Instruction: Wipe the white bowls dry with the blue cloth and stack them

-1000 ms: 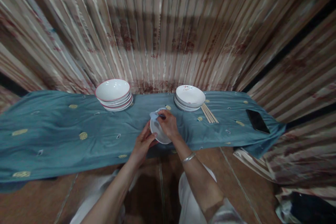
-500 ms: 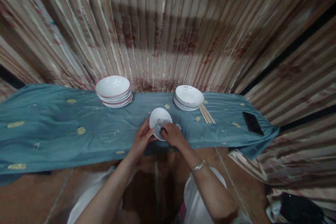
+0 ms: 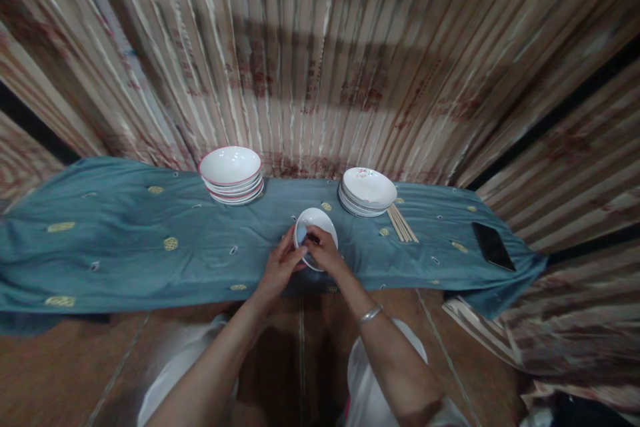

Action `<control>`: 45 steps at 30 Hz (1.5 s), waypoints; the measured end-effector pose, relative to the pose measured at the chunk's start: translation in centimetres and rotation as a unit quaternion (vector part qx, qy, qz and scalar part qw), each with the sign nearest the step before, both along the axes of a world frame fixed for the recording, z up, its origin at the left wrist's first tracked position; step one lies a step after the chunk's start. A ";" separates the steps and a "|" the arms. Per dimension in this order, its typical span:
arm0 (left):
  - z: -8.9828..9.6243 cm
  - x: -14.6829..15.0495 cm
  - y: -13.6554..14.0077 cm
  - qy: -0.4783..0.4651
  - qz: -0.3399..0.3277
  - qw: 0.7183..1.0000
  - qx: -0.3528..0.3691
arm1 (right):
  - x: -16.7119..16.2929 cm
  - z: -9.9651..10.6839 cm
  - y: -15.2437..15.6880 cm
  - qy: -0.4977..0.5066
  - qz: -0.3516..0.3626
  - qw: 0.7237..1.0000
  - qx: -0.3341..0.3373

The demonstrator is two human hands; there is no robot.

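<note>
Fingers (image 3: 299,254) of left hand (image 3: 277,268) clasp one bowl (image 3: 315,215), right hand's (image 3: 324,250) pinch one cloth (image 3: 302,232); two dish stacks (image 3: 233,177) beyond.

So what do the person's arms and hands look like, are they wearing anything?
Both the left hand and right hand are without gloves. A shiny silver bracelet circles the right arm, and a pale sleeve shows higher up. No sleeve shows on the left arm.
</note>
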State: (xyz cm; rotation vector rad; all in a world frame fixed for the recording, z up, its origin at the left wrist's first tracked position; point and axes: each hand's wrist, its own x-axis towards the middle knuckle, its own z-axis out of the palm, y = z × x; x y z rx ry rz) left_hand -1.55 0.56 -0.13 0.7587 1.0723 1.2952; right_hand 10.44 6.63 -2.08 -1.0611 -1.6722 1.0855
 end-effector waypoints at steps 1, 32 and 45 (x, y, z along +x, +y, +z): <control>0.0 0.0 -0.1 -0.003 -0.003 1.000 0.001 | -0.2 -0.2 0.3 -0.009 -0.016 1.000 0.005; -0.4 0.6 -0.3 0.009 0.009 1.000 -0.008 | 2.8 0.2 -3.0 0.091 0.073 0.985 -0.130; -1.1 1.2 -1.7 -0.004 0.009 1.000 0.012 | 0.1 1.6 -1.8 0.217 -0.043 0.973 -0.064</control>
